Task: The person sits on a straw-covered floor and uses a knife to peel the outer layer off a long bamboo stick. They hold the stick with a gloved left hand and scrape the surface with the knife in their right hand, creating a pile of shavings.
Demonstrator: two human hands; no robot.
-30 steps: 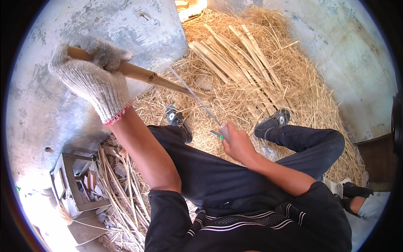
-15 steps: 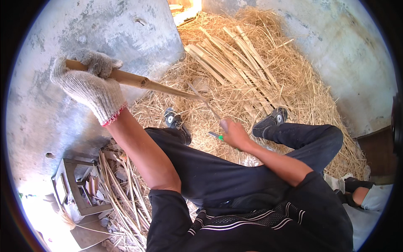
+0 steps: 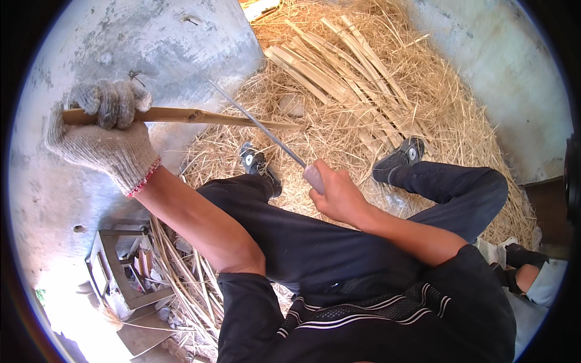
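My left hand [image 3: 104,136], in a white knitted glove, grips one end of a long bamboo stick [image 3: 193,117] held roughly level over the concrete floor. My right hand [image 3: 339,195] is bare and closed on the handle of a long thin-bladed knife [image 3: 257,124]. The blade slants up to the left and crosses the stick near its far end. I sit with my legs in dark trousers and dark shoes [image 3: 259,163] stretched toward a heap of straw.
A bundle of split bamboo strips [image 3: 339,66] lies on the straw pile [image 3: 436,121] ahead. More thin strips [image 3: 181,278] lie by my left hip beside a small wooden stool [image 3: 121,272]. Another person's foot [image 3: 523,266] shows at right.
My left hand has lowered and turned the stick to a flatter angle. My right hand has drawn back toward me and raised the knife so the blade crosses the stick.
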